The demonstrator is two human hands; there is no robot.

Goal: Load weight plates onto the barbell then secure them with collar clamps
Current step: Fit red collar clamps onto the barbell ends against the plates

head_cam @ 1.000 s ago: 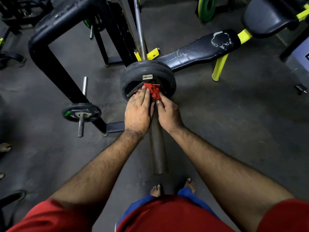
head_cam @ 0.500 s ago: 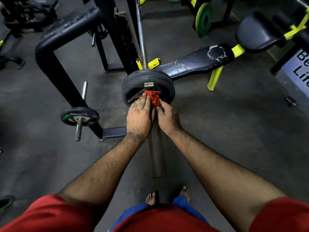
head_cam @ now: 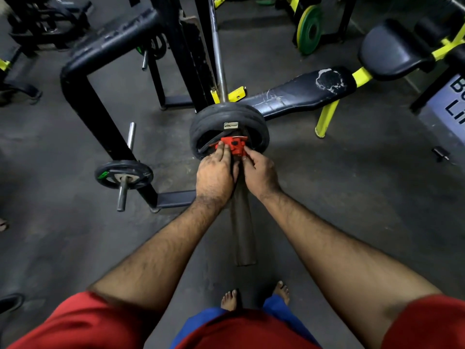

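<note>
The floor [head_cam: 352,197] is dark grey, scuffed and patchy, in a dim gym crowded with equipment. A black bench pad [head_cam: 302,94] with cracked, peeling upholstery runs off to the right on yellow legs [head_cam: 325,119], and a second padded seat [head_cam: 392,54] sits beyond it. A black steel rack frame [head_cam: 85,96] stands to the left, with a small black plate [head_cam: 123,174] stored on one of its chrome pegs. A green-and-yellow plate [head_cam: 310,30] leans upright at the far side.

The barbell [head_cam: 218,51] lies with its long axis running straight away from the person: its thin shaft points toward the top of the view, resting in the rack's yellow hook [head_cam: 235,93], and its thick sleeve [head_cam: 242,230] points back toward the person's bare feet [head_cam: 229,299]. Black weight plates [head_cam: 227,116] sit on the sleeve, standing on edge, face toward the camera.

A red collar clamp [head_cam: 232,146] is around the sleeve, right against the outer plate. The left hand [head_cam: 215,176] lies over the sleeve with its fingertips pressed on the clamp's left side. The right hand [head_cam: 260,173] is curled in from the right, thumb and fingers pinching the clamp's near right edge. Whether the clamp's lever is locked cannot be told.
</note>
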